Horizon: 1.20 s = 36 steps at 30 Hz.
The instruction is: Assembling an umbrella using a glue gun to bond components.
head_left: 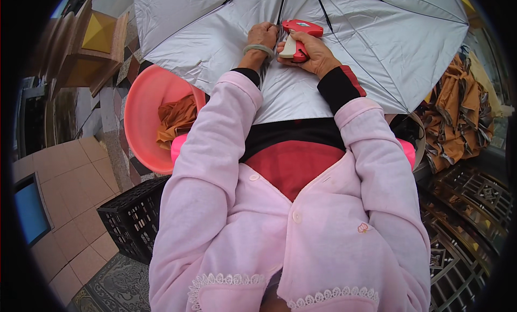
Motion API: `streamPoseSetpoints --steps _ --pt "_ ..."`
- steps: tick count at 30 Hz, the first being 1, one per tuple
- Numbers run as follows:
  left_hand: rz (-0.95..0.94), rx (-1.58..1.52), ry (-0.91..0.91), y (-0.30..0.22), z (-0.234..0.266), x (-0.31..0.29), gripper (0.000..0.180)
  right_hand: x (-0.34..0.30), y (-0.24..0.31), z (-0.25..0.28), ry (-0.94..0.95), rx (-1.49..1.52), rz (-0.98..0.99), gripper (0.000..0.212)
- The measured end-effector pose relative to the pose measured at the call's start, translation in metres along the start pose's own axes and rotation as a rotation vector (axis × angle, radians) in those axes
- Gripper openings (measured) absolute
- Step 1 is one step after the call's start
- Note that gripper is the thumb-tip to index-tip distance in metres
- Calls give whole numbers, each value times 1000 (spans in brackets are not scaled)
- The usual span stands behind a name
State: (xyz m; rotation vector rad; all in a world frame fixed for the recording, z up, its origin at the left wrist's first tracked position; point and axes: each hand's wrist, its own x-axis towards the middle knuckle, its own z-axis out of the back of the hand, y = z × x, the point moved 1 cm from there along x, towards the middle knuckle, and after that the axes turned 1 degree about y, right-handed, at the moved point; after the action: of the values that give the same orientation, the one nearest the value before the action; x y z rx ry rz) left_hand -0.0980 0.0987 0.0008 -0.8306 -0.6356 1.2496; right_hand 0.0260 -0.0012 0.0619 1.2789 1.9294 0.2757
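An opened umbrella [371,53] lies across my lap, its silver lining facing up and its dark ribs running toward the far edge. My right hand [319,56] is wrapped round the white trigger handle of a red tagging gun [302,27], whose front end points left. At that front end, my left hand [262,36] is closed on the umbrella by a dark rib, its fingers curled. The hand hides exactly what it pinches, and the gun's tip is close against its fingers. A pale bangle circles my left wrist.
To the left stands a pink-orange basin [141,123] holding brown folded cloth [176,118]. A black plastic crate [134,217] sits below it. At the right are a heap of brown folded bundles [455,115] and a dark metal grille [468,220].
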Motion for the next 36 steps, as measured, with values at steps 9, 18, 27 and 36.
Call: streamPoseSetpoints --steps 9,18,27,36 --pt "-7 -47 48 -2 -2 -1 25 19 -4 10 -45 -126 85 26" --pt "-95 371 -75 -24 11 -9 25 -7 7 -12 -123 -81 58 25" --pt "-153 888 208 -39 114 27 21 -49 57 -15 -333 -625 311 30" --pt "-207 676 48 -56 44 10 37 -14 27 -9 -237 -363 245 27"
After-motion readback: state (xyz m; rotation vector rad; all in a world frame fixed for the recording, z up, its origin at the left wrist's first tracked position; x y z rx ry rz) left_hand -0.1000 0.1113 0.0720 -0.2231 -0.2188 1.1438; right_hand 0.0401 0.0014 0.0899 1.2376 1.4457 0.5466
